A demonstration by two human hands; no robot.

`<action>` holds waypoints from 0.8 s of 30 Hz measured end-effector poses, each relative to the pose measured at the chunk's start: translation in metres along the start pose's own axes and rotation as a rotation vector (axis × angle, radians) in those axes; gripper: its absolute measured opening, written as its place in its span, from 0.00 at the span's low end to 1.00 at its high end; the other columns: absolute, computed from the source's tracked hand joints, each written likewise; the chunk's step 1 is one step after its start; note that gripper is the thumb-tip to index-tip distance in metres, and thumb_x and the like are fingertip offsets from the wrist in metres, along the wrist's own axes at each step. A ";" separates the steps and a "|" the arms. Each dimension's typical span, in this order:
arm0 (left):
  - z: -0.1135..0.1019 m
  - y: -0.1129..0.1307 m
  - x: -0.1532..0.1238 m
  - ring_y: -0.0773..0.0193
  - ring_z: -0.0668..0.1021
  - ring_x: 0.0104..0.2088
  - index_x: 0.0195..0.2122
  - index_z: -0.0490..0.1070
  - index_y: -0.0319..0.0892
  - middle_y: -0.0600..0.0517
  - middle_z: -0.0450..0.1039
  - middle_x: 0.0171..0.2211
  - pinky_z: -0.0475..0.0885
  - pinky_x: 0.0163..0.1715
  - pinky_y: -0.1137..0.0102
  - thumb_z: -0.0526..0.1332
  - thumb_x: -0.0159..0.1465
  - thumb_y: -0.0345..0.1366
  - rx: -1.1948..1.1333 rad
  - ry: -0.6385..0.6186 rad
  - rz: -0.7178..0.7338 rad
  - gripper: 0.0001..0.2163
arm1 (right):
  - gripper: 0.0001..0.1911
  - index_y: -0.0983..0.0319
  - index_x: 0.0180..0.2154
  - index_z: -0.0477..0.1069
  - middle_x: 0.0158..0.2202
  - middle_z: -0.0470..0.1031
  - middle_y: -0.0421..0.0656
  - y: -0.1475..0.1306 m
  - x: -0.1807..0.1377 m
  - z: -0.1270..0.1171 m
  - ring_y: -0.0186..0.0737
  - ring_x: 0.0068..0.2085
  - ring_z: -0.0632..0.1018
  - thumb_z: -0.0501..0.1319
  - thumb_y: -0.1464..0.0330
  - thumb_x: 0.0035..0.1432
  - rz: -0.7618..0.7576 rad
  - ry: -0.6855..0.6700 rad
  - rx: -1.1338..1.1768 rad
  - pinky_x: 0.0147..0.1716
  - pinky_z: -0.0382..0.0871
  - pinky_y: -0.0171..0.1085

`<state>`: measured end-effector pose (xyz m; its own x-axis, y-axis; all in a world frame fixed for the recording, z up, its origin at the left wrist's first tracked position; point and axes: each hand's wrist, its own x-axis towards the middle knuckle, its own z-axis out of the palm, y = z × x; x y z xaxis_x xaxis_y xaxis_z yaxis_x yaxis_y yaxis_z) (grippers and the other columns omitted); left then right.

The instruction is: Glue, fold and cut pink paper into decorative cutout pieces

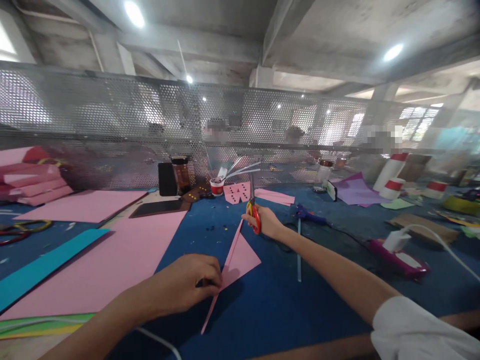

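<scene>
My left hand [193, 280] is closed in a pinch on a pink sheet of paper [240, 255], along its left edge. A narrow pink strip runs along that edge and sticks out below my fingers. My right hand [266, 223] is closed round scissors [255, 215] with red and yellow handles, their blades pointing up and away from me. The right fingertips are close to the upper end of the pink strip; whether they grip it too I cannot tell. Beyond the scissors lies a pink piece with black dots [237, 192], beside more pink strips [275, 196].
A large pink sheet [123, 255] and a teal strip [52, 262] cover the left side. A blue glue gun [309, 215] and a magenta power strip [399, 257] with cables lie right. At the back are a brown jar [181, 175], a red-and-white cup [216, 187] and a perforated screen [240, 110].
</scene>
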<state>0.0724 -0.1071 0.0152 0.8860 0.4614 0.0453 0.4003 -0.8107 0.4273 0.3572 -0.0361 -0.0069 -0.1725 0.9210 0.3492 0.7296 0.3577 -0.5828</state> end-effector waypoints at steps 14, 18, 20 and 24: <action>0.003 -0.001 0.002 0.65 0.79 0.38 0.35 0.79 0.46 0.53 0.78 0.37 0.70 0.40 0.74 0.62 0.66 0.34 -0.054 0.055 0.003 0.06 | 0.14 0.60 0.37 0.78 0.38 0.81 0.48 0.029 0.005 -0.046 0.51 0.41 0.80 0.66 0.58 0.52 0.170 -0.152 -0.621 0.35 0.65 0.38; 0.005 -0.002 0.002 0.66 0.78 0.38 0.34 0.78 0.45 0.53 0.77 0.36 0.69 0.39 0.74 0.62 0.66 0.33 -0.053 0.068 0.012 0.05 | 0.17 0.59 0.40 0.79 0.40 0.81 0.46 0.035 0.006 -0.046 0.50 0.42 0.80 0.66 0.56 0.52 0.174 -0.183 -0.642 0.35 0.66 0.37; 0.006 -0.003 0.002 0.66 0.78 0.38 0.34 0.78 0.45 0.53 0.77 0.36 0.69 0.39 0.74 0.62 0.66 0.33 -0.053 0.069 0.014 0.05 | 0.17 0.59 0.41 0.79 0.42 0.81 0.46 0.036 0.006 -0.045 0.49 0.43 0.80 0.66 0.57 0.54 0.175 -0.175 -0.645 0.36 0.67 0.37; 0.006 -0.003 0.002 0.66 0.78 0.37 0.34 0.77 0.44 0.53 0.76 0.37 0.69 0.39 0.74 0.61 0.67 0.33 -0.057 0.072 0.015 0.06 | 0.16 0.57 0.45 0.79 0.44 0.80 0.46 0.039 0.004 -0.043 0.48 0.45 0.79 0.65 0.59 0.57 0.170 -0.148 -0.636 0.39 0.68 0.37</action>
<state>0.0751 -0.1061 0.0084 0.8720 0.4757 0.1157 0.3714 -0.7968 0.4767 0.4129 -0.0251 0.0035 -0.0763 0.9841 0.1605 0.9944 0.0869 -0.0599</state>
